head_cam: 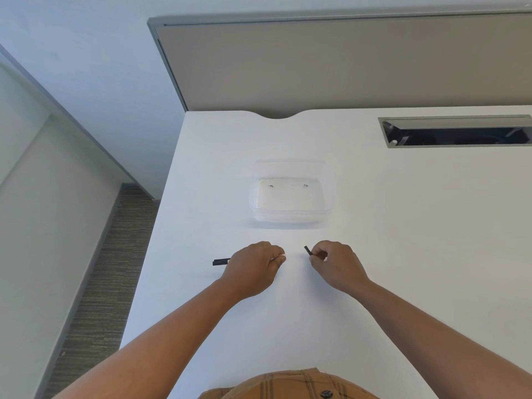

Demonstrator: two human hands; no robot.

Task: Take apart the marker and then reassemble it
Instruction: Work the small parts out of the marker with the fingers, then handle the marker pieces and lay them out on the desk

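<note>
My left hand (253, 267) is closed around the black marker body (221, 261), whose end sticks out to the left of the fist, low over the white table (403, 226). My right hand (335, 264) pinches a small black marker part (307, 250), probably the cap, between thumb and fingers; its tip points up and left. The two hands are apart, with a gap of bare table between them. The marker's tip end is hidden inside my left fist.
A clear plastic tray (290, 194) sits on the table just beyond the hands. A grey cable slot (457, 132) is set into the table at the back right. A grey partition (316, 61) stands behind. The table's left edge drops to carpet.
</note>
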